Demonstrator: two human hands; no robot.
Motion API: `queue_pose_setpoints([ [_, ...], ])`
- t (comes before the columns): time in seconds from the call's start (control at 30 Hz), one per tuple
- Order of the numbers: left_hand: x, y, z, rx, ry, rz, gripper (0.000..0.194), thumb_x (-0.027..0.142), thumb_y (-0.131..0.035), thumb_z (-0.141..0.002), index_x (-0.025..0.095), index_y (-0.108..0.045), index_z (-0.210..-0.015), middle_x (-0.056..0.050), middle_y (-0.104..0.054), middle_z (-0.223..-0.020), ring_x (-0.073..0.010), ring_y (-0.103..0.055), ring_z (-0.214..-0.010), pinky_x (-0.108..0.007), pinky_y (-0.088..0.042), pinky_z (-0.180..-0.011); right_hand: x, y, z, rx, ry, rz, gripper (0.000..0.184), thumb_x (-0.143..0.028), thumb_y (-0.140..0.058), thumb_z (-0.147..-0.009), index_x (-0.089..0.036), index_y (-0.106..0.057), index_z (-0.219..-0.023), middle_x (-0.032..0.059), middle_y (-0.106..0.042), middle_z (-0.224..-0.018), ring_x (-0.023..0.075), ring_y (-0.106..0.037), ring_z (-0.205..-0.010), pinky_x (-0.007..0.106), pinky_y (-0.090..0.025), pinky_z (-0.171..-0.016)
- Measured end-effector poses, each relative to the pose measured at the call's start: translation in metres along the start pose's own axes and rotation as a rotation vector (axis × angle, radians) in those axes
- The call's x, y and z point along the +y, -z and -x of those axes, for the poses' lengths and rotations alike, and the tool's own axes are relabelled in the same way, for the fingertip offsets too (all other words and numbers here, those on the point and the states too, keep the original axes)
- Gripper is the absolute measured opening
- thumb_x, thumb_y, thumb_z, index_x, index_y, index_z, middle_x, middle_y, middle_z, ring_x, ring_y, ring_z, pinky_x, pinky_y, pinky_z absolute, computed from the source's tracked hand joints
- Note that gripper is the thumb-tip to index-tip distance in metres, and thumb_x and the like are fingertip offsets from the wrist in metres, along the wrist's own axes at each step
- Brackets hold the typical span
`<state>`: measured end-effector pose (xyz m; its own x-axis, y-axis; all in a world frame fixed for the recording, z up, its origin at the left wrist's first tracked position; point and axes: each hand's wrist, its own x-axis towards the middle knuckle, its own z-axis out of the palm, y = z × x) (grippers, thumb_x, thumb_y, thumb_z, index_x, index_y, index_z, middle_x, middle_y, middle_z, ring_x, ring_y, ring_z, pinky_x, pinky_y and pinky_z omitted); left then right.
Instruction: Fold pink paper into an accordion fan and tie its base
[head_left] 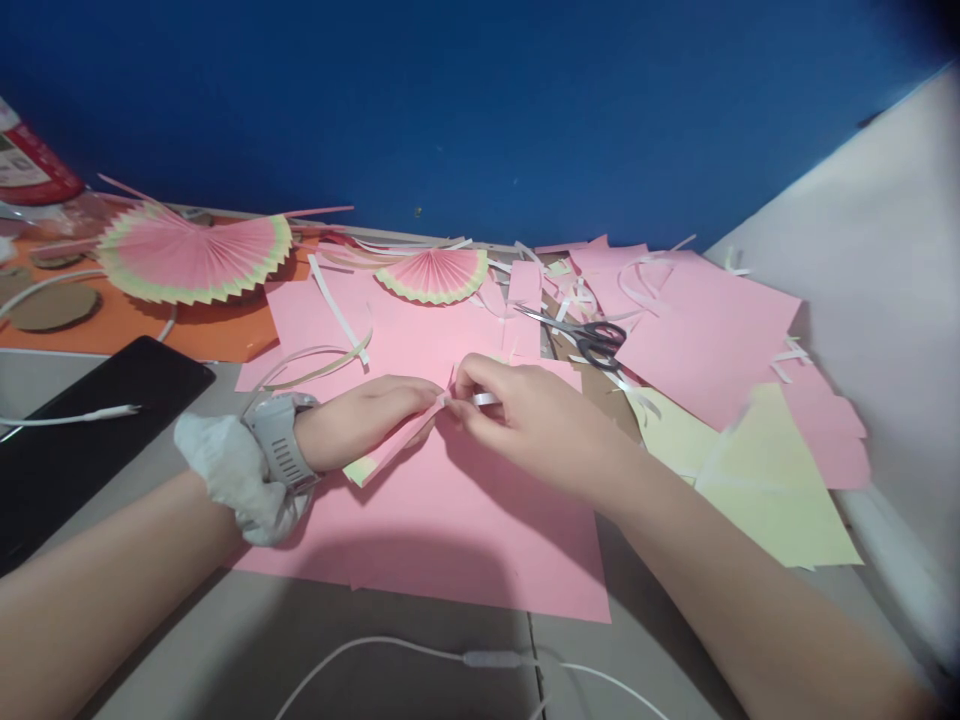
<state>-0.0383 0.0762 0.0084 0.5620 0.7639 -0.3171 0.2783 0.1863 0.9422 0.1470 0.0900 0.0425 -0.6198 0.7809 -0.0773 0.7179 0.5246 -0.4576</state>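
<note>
Near the middle of the view, my left hand (371, 415) is closed over a narrow folded paper strip (381, 462), pink with a yellow-green end pointing toward me. My right hand (517, 405) pinches at the far end of that folded paper. A white strip (487, 399) shows curled at my right fingers; whether it is paper or ribbon I cannot tell. Both hands rest above a large pink sheet (480, 540). Beyond them lies a small pleated pink fan (435, 276) with a yellow-green edge. A larger pleated fan (199, 250) of the same colours is at the left.
Scissors (596, 340) lie open right of centre, among paper scraps. Pink sheets (705, 310) and pale yellow paper (784, 490) are at the right. A black phone-like device (112, 430), orange paper (240, 340) and cardboard discs (56, 306) are at the left. A white cable (491, 659) crosses in front.
</note>
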Motion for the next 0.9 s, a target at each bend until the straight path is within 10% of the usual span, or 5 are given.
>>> queue_pose_setpoints([
  [0.63, -0.003, 0.001, 0.001, -0.006, -0.065, -0.008, 0.027, 0.029, -0.038, -0.089, 0.017, -0.062, -0.081, 0.004, -0.054, -0.055, -0.0112, -0.050, -0.053, -0.022, -0.044, -0.062, 0.006, 0.007, 0.002, -0.113, -0.039, -0.149, 0.016, -0.027, -0.039, -0.092, -0.024, -0.052, -0.084, -0.0047, -0.062, -0.075, 0.0125, -0.054, -0.066, 0.025, -0.028, -0.056],
  [0.9, -0.006, 0.005, -0.002, -0.045, -0.133, -0.115, 0.033, 0.030, -0.036, -0.090, 0.015, -0.064, -0.085, -0.003, -0.065, -0.091, -0.0179, -0.058, -0.092, -0.027, -0.042, -0.088, 0.011, 0.007, -0.001, -0.200, -0.048, -0.244, 0.020, -0.033, -0.037, -0.094, -0.024, -0.050, -0.083, -0.0049, -0.059, -0.075, 0.0128, -0.052, -0.067, 0.025, -0.032, -0.059],
])
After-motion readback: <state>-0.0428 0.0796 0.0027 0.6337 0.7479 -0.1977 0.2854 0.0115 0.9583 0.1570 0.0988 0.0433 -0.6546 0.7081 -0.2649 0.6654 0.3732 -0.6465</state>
